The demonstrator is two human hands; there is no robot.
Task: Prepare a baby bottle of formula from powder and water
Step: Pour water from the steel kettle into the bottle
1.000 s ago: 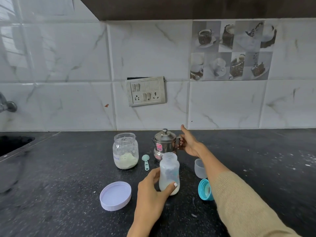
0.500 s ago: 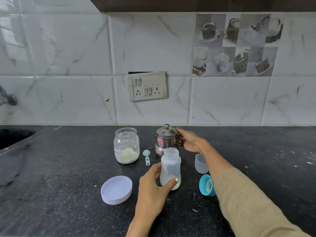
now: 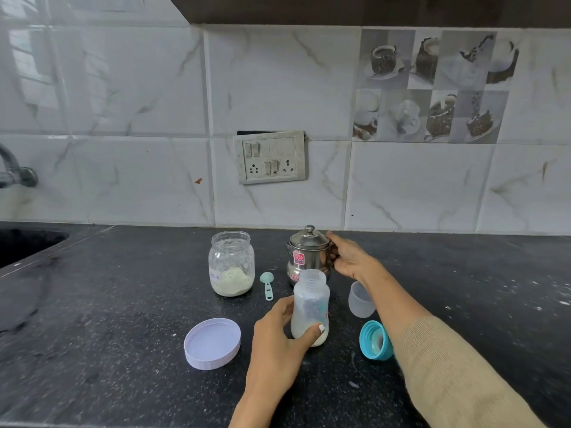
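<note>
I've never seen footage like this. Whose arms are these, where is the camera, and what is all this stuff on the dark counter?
No machine here: a person wears a camera on the head, looking down at their own arms. The left hand steadies an open baby bottle with white powder at its bottom. The right hand grips the handle side of a lidded steel kettle. On the counter stand an open jar of powder, a small green scoop, the jar's lid, a clear cap and a teal bottle collar.

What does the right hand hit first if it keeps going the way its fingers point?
The steel kettle: the right hand points left at its handle side and looks already on it, though depth is unclear.
</note>
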